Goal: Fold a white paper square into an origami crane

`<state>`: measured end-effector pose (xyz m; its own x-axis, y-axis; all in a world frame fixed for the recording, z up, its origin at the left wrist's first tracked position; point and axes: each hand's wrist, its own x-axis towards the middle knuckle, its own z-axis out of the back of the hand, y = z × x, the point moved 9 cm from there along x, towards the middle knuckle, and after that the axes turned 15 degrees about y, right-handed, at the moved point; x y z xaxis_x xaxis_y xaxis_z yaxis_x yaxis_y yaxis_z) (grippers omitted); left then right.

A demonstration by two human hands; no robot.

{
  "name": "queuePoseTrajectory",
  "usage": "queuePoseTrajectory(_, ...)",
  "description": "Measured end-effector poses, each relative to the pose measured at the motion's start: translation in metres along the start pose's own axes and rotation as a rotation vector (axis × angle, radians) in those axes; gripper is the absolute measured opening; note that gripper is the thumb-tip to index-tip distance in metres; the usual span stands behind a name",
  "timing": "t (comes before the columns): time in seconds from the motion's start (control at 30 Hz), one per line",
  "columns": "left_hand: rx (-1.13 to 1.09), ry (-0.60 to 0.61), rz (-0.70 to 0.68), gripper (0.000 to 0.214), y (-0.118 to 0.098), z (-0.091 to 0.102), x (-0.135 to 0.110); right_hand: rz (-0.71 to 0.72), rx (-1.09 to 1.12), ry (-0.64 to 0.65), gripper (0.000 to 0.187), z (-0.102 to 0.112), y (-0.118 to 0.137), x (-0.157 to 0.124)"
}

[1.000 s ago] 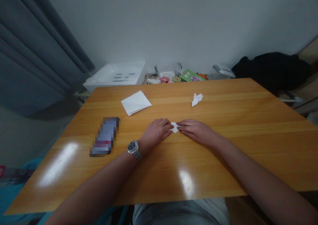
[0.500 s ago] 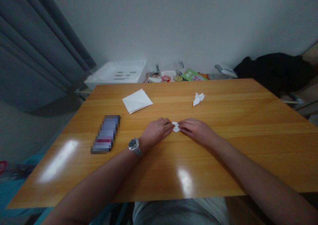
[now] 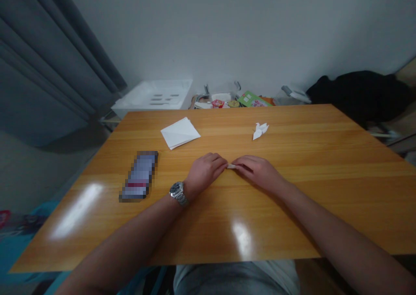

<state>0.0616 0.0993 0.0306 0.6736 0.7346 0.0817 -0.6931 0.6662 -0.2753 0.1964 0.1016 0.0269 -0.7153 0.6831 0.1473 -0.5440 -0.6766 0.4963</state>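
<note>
Folded paper point(image 3: 231, 166) is seen as a thin strip now, narrowed from the wider patch in the earlier frame. Its ends are pinched by the left hand point(image 3: 208, 169) and right hand point(image 3: 258, 169), fingers nearly closed, probably for even control; it is held mid-table point(image 3: 211, 234). Paper bird point(image 3: 260, 131) and paper stack point(image 3: 180, 133) are set toward the far edge, likely for clearance; pixelated phone point(image 3: 139, 176) is laid near the left edge, perhaps for viewing.

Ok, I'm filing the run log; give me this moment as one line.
left hand: holding folded paper | right hand: holding its opposite end | table: paper bird and paper stack beyond hands
</note>
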Motion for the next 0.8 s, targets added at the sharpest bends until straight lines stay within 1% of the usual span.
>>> queuePoseTrajectory(0.1, -0.026, -0.025, 0.013, 0.025, 0.0, 0.003, -0.001, -0.013, 0.046, -0.042, 0.014, 0.005, 0.003, 0.0)
queuePoseTrajectory(0.17, -0.042, -0.03, 0.016, 0.024, 0.0, 0.003, -0.001, -0.046, 0.088, -0.074, 0.015, 0.008, -0.001, 0.0)
queuePoseTrajectory(0.23, -0.058, -0.053, 0.012, 0.022, -0.001, 0.004, -0.001, -0.104, 0.121, -0.091, 0.015, 0.008, -0.008, 0.0)
queuePoseTrajectory(0.3, -0.059, -0.102, 0.0, 0.024, -0.001, 0.009, -0.002, -0.175, 0.134, -0.094, 0.015, 0.007, -0.019, -0.001)
queuePoseTrajectory(0.37, -0.035, -0.142, -0.02, 0.027, -0.003, 0.012, -0.003, -0.233, 0.127, -0.088, 0.015, 0.005, -0.028, -0.002)
queuePoseTrajectory(0.4, -0.016, -0.142, -0.034, 0.026, -0.004, 0.011, -0.004, -0.255, 0.118, -0.084, 0.015, 0.004, -0.032, -0.002)
queuePoseTrajectory(0.5, 0.036, -0.077, -0.084, 0.022, -0.009, 0.003, -0.003, -0.301, 0.093, -0.079, 0.014, 0.003, -0.041, -0.003)
queuePoseTrajectory(0.6, 0.07, 0.007, -0.105, 0.025, -0.013, -0.008, -0.001, -0.305, 0.088, -0.084, 0.011, 0.002, -0.044, -0.003)
queuePoseTrajectory(0.67, 0.084, 0.048, -0.101, 0.028, -0.014, -0.013, 0.0, -0.286, 0.098, -0.097, 0.012, 0.002, -0.043, -0.003)
queuePoseTrajectory(0.8, 0.083, 0.086, -0.091, 0.031, -0.013, -0.016, -0.001, -0.21, 0.093, -0.082, 0.021, 0.0, -0.037, -0.001)
